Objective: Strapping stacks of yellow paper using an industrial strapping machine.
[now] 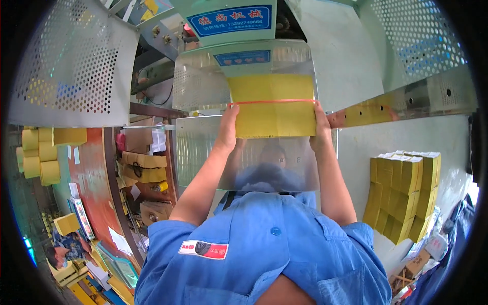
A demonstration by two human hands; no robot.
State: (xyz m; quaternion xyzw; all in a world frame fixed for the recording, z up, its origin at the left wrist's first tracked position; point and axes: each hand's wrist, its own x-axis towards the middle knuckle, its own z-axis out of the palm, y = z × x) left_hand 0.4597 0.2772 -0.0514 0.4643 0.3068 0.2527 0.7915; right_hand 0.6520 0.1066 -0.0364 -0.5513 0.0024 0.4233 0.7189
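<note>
Yellow sheets, stacked into a block-like bundle (pixel 274 122), sit between the left hand (pixel 229 124) and the right hand (pixel 320 124). These hands are apart, each pressed to one side edge of the bundle, thumbs toward the wearer; the other fingers are mostly hidden, so their exact grip cannot be told. A thin red band (pixel 274 101) runs straight across the bundle from one hand to the other. Below and around the hands is a polished metal plate (pixel 198 157), which mirrors the wearer's blue shirt (pixel 254 218); whether the bundle touches it cannot be told. Just beyond the hands, a shiny panel (pixel 198 76) reflects the blue sign (pixel 229 21) on the pale machine housing (pixel 203 4). Perforated metal guards (pixel 81 66) flank the hands at upper left and upper right, and a metal bar with holes (pixel 406 99) stretches away from the right hand. Well to the right of the hands and nearer the wearer, more yellow bundles (pixel 401 198) are piled together. Left of the left hand, shelves hold brown paper stacks (pixel 145 168); farther left lie a reddish counter (pixel 91 183) with papers on it and another pile of yellow blocks (pixel 46 155).
</note>
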